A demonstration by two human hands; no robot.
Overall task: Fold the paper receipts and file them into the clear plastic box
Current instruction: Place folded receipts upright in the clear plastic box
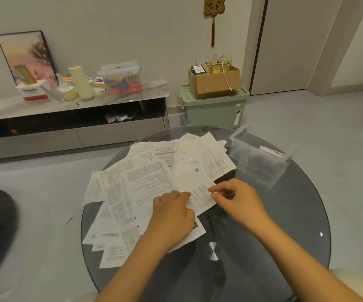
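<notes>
Dozens of white printed paper receipts [154,175] lie fanned and overlapping across the round smoked-glass tabletop [263,247], filling the centre and lower left of the frame.

Item: left hand [174,212], centre of frame, resting palm-down on the pile, its fingers loosely curled with their tips on the near edge of one small white receipt slip [200,197]; whether they pinch it cannot be told.

Item: right hand [237,199], just right of centre, thumb and forefinger pinching that slip's right edge, the other fingers curled.

Item: clear rectangular plastic box [256,158], open-topped, right of centre on the tabletop, just beside the pile's far edge; some paper seems to stand inside already.

Step judged: separating this slip for folding. To do it well, the left hand should pin the sheets beneath while the right lifts one layer only, then match edges before creasing, so the fold fits the box.
</notes>
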